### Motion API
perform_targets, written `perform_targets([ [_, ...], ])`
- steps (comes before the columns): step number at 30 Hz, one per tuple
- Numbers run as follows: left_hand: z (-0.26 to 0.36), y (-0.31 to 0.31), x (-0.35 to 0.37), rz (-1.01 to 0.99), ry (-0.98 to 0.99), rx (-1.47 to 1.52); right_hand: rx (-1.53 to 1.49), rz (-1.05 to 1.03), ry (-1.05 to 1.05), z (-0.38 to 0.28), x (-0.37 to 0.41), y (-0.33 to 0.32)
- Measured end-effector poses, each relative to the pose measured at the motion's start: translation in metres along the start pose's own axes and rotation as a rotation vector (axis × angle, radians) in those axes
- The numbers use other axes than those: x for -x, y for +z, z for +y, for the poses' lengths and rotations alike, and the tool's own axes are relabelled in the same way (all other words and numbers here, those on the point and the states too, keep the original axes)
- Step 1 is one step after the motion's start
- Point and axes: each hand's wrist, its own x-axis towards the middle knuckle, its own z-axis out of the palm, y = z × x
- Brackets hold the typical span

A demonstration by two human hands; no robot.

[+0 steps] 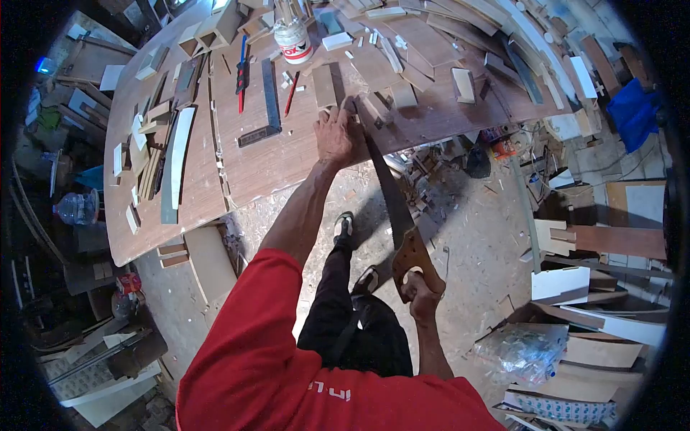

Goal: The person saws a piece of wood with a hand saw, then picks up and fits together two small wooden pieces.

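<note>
My right hand (422, 294) is wrapped around the wooden handle of a handsaw (392, 194). The dark toothed blade slants up to the table's near edge, its tip end beside my left hand (336, 135). With bent fingers, my left hand presses a short flat piece of wood (328, 85) down on the tabletop; its near end is hidden under the fingers. Left of that hand lie a red pencil (292, 93), a metal try square (271, 100) and a dark tool with a red tip (242, 77).
The brown worktable (244, 169) carries wood offcuts, white strips (182, 147) and a white tub (292, 42) holding sticks. Scraps litter the floor below its edge. Boards (600, 352), a clear plastic bag (528, 348) and a blue cloth (632, 115) are on the right.
</note>
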Motion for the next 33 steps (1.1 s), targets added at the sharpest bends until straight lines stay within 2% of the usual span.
perform_targets([
  [1, 0.000, 0.000, -0.002, 0.001, 0.006, 0.001, -0.004, 0.003, -0.004, -0.002, 0.004, 0.001],
  [3, -0.004, 0.002, 0.000, 0.022, 0.040, 0.004, 0.415, 0.076, -0.197, -0.009, 0.015, 0.014],
  [5, -0.008, 0.001, -0.001, -0.010, 0.024, 0.002, 0.783, 0.067, -0.637, -0.017, 0.023, 0.037],
  [10, -0.011, 0.009, 0.001, -0.091, 0.018, -0.004, 0.650, 0.115, -0.488, -0.021, 0.024, 0.043],
  [12, -0.006, 0.005, -0.001, 0.037, 0.039, 0.034, 0.678, 0.092, -0.491, -0.018, 0.017, 0.032],
  [13, -0.005, 0.000, -0.002, 0.035, 0.044, 0.032, 0.697, 0.063, -0.502, -0.017, 0.014, 0.029],
  [14, -0.003, -0.004, 0.000, 0.013, 0.043, 0.036, 0.684, 0.009, -0.407, -0.028, 0.023, 0.034],
  [17, -0.007, 0.003, 0.001, 0.019, 0.023, 0.025, 0.703, -0.010, -0.404, -0.040, 0.037, 0.031],
  [18, -0.010, 0.002, 0.000, 0.036, 0.007, 0.004, 0.723, -0.019, -0.541, -0.028, 0.046, 0.017],
  [20, -0.013, 0.003, -0.003, 0.049, 0.026, 0.008, 0.911, 0.078, -0.599, -0.014, 0.082, -0.022],
  [21, -0.011, 0.002, -0.004, 0.050, 0.054, -0.003, 0.711, 0.123, -0.438, -0.033, 0.101, -0.017],
  [22, -0.006, 0.000, -0.004, 0.060, 0.028, 0.004, 0.838, 0.176, -0.556, -0.035, 0.110, -0.023],
  [23, -0.005, 0.002, 0.005, 0.040, 0.029, 0.005, 1.005, 0.243, -0.577, -0.035, 0.116, -0.032],
  [25, -0.009, 0.004, -0.003, 0.080, 0.046, 0.037, 0.758, 0.333, -0.367, -0.038, 0.115, -0.037],
  [26, -0.008, 0.004, 0.000, 0.078, 0.054, 0.032, 0.785, 0.277, -0.465, -0.047, 0.106, -0.032],
  [27, -0.005, 0.004, 0.003, 0.100, 0.064, 0.055, 0.777, 0.279, -0.465, -0.050, 0.098, -0.027],
  [29, -0.004, 0.003, 0.009, 0.121, 0.069, 0.071, 0.692, 0.255, -0.460, -0.052, 0.082, -0.019],
  [30, -0.005, 0.001, 0.013, 0.117, 0.086, 0.094, 0.630, 0.258, -0.367, -0.055, 0.080, -0.012],
  [31, -0.005, 0.001, 0.015, 0.113, 0.106, 0.120, 0.628, 0.257, -0.364, -0.052, 0.075, -0.011],
  [33, 0.000, 0.000, 0.017, 0.153, 0.111, 0.147, 0.701, 0.238, -0.502, -0.041, 0.064, -0.011],
])
